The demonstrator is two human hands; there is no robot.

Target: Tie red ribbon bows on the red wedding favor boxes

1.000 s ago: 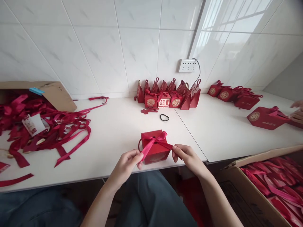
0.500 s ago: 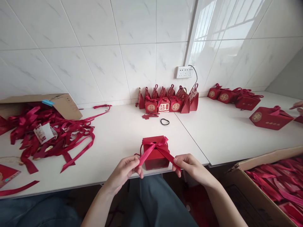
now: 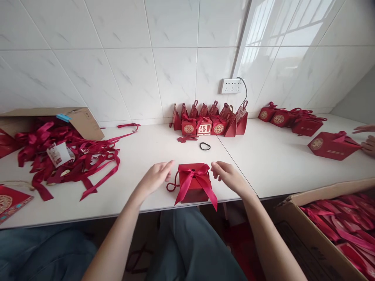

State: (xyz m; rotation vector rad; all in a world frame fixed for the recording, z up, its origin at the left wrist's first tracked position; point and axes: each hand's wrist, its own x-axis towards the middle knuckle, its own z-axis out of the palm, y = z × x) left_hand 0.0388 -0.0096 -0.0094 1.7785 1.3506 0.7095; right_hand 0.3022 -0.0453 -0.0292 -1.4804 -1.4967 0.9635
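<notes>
A small red gift box stands near the front edge of the white table. A red ribbon bow is tied on its top; the two tails hang down its front and a red cord handle loops out at its left. My left hand hovers just left of the box with fingers stretched toward the bow, holding nothing. My right hand hovers just right of it, fingers loosely curled, a small gap from the bow loop.
A heap of red ribbons spills from a cardboard box at the left. Finished red boxes line the wall, a black hair tie before them. More red boxes lie right, beside another person's hands. A carton stands lower right.
Both hands let go of the ribbon tails and moved up to either side of the box. The tails now hang loose and the bow sits tightened.
</notes>
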